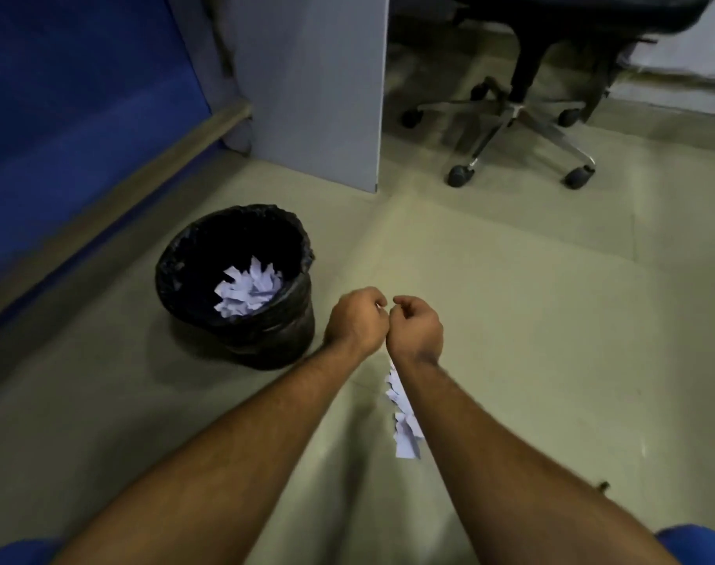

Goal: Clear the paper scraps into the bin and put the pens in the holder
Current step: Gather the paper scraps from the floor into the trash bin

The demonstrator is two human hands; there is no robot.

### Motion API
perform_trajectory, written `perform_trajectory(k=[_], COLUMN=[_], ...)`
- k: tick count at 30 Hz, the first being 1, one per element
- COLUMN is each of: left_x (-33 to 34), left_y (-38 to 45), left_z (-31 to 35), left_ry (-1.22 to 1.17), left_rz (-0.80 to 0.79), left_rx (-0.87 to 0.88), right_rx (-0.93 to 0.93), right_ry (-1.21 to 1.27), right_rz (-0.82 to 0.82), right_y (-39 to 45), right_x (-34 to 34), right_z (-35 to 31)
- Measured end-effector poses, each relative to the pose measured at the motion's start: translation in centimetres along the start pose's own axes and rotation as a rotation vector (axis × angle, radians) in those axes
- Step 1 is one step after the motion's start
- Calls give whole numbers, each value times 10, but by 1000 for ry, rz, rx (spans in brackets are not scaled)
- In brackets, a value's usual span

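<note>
A black bin (266, 340) lined with a black bag stands on the floor at the left, with white paper scraps (247, 289) heaped inside. My left hand (355, 320) and my right hand (417, 326) hover close together just right of the bin, backs up and fingers curled under. A sliver of white paper shows at my left fingertips. Nothing shows in my right hand. More paper scraps (404, 426) lie in a strip along the inner side of my right forearm, partly hidden by it. No pens or holder are in view.
A grey desk panel (319, 95) stands beyond the bin. An office chair (518, 116) on castors is at the back right, and a blue partition (62, 116) with a skirting strip runs along the left. Beige floor lies between them.
</note>
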State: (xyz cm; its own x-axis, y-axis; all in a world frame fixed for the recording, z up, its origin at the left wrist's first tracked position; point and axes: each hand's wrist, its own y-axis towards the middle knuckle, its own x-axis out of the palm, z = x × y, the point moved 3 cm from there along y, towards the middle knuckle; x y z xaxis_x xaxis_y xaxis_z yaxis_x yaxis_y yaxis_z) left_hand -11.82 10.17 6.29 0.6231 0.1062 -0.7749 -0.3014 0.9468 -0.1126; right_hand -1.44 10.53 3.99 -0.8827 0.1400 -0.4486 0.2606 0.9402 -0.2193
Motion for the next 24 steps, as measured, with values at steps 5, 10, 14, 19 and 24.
perform_trajectory(k=[5, 10, 14, 19, 24], left_x=[96, 152, 185, 190, 197], left_y=[-14, -22, -19, -37, -71], left_z=[-33, -76, -97, -93, -80], left_ry=[203, 512, 714, 800, 712], left_rz=[-267, -507, -725, -774, -647], left_rx=[3, 130, 261, 252, 299], right_rx=[37, -125, -186, -183, -161], right_ry=[-322, -834, -876, -986, -955], right_rz=[-217, -370, -537, -546, -417], right_y=[16, -2, -2, -19, -42], right_x=[-8, -2, 8, -21, -31], right_z=[99, 171, 197, 204, 205])
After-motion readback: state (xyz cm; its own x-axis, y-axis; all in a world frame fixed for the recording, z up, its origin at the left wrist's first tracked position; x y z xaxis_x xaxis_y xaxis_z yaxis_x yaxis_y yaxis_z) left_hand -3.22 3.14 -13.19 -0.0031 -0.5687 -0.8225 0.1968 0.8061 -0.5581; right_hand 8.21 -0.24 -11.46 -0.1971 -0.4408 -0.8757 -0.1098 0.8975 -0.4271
